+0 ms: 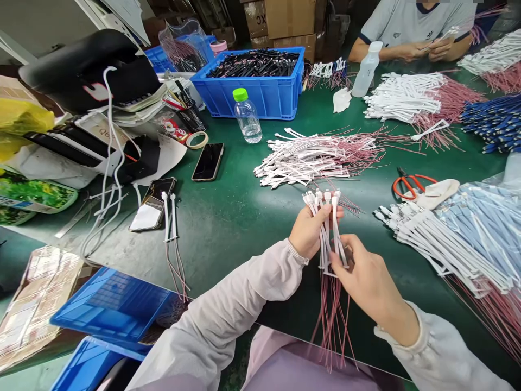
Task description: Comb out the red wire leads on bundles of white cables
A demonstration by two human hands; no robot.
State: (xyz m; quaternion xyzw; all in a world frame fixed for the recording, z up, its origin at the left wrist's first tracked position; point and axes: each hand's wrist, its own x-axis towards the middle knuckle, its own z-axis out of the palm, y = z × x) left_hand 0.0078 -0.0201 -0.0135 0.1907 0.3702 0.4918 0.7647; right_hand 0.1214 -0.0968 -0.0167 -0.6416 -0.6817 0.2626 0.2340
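Step in hand: two-hand hold. Green desk (228,239) carries loose pile of white-and-red cables (313,160); just below it I hold cable bundle (325,198), connectors (325,196) up, red leads (331,326) hanging past desk edge. L grip (313,233) clamped on bundle's upper part; R grip (358,277) pinched on it lower down.

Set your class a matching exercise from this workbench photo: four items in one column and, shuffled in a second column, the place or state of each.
Items:
1. Orange-handled scissors
2. Clear plastic bottle with a green cap
3. Blue plastic crate
4. Bundle of white-connector cables with red wires

Places or states:
A. Upright on the green bench, in front of the crate
B. Held by the left hand and right hand
C. Filled with black parts
D. Lying on the bench, right of the hands

Pairs: 1-D, 2-A, 3-C, 4-B
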